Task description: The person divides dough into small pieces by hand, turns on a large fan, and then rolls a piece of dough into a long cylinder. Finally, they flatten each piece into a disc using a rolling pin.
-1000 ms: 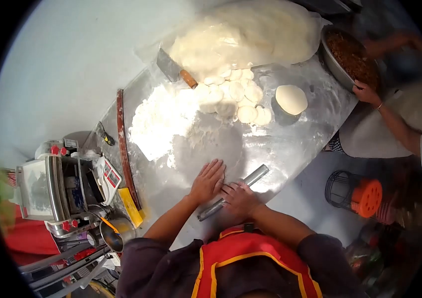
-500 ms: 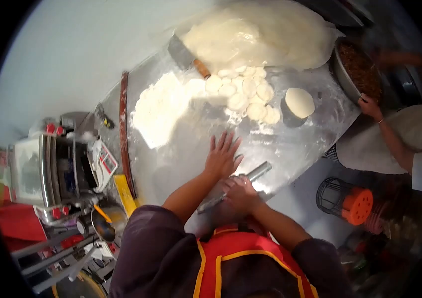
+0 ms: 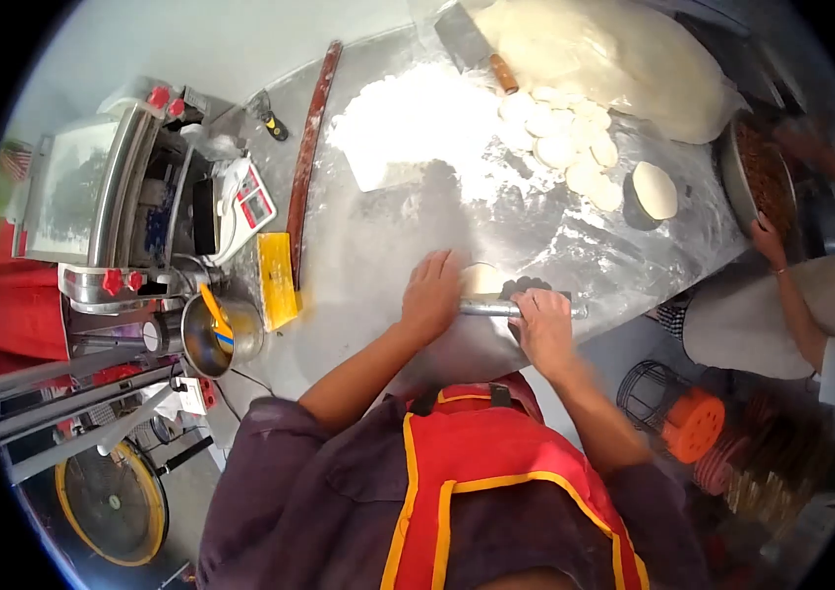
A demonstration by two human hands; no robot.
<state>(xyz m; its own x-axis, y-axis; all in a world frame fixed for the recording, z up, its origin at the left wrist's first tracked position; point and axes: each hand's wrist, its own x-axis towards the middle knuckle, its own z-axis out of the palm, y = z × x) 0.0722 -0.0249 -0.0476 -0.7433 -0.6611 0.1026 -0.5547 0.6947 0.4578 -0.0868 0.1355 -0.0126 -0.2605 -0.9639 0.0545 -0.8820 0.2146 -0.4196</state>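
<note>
My right hand is closed around a metal rolling pin that lies crosswise close to my body. Just beyond the pin is a small flat round of dough. Beside its left edge, my left hand lies with fingers stretched out, close to the pin's left part; whether it touches the dough is hidden. Farther back are several pale dough rounds in a cluster, next to a heap of white flour. One larger flat dough round sits apart at the right.
A scraper with a wooden handle lies by a big covered dough mass. Leftward are a long reddish stick, a yellow box, a scale and a metal pot. At right, another person holds a bowl of brown filling.
My left hand has come down to the dough round beside the pin. The pin is now nearly level across the view, with my right hand still on it. The camera view has shifted.
</note>
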